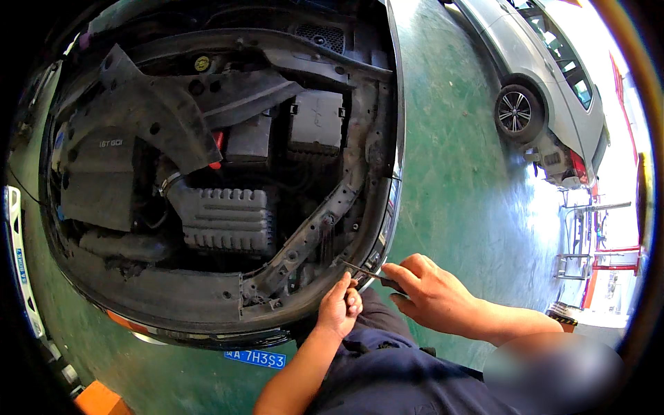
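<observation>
My right hand grips a slim tool with a metal shaft, angled toward the front right corner of the open car engine bay. Just left of it, my left hand is closed, thumb raised beside the tool's tip; what its curled fingers hold is too small to make out. Both hands are at the dark front edge of the car. Inside the bay are a ribbed airbox, a grey lidded box and a dark engine cover.
A silver car with its rear bumper area exposed stands at the upper right on the green floor. Metal racks stand beyond it. An orange object lies at lower left, and a white part is at the left edge.
</observation>
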### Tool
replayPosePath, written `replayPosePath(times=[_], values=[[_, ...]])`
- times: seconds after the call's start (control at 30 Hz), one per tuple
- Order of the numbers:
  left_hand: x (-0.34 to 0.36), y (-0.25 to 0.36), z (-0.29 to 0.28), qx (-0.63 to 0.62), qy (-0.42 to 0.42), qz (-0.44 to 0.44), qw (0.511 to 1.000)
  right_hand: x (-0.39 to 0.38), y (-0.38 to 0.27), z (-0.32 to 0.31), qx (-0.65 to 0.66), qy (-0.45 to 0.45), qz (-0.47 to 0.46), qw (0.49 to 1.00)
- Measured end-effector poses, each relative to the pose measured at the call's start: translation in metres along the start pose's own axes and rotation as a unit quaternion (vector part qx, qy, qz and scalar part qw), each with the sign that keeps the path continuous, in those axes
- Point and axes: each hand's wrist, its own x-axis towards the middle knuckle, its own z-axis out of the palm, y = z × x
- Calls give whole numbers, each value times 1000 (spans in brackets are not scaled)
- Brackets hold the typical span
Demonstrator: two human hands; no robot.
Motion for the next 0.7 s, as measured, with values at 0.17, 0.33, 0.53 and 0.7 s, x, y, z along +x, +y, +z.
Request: replayPosePath(times=[0.17, 0.33, 0.53, 0.7], values=[[-22, 15, -29, 135, 56, 122, 982, -5, 6, 1, -66, -93, 9, 993], [-24, 46, -42, 494, 135, 346, 786, -1, 3, -6, -25, -84, 61, 994], [-9, 70, -33, 762, 178, 264, 564, -3, 0, -6, -111, -119, 10, 987], [-1, 63, -31, 806, 195, 277, 485, -3, -1, -7, -78, -80, 7, 994]])
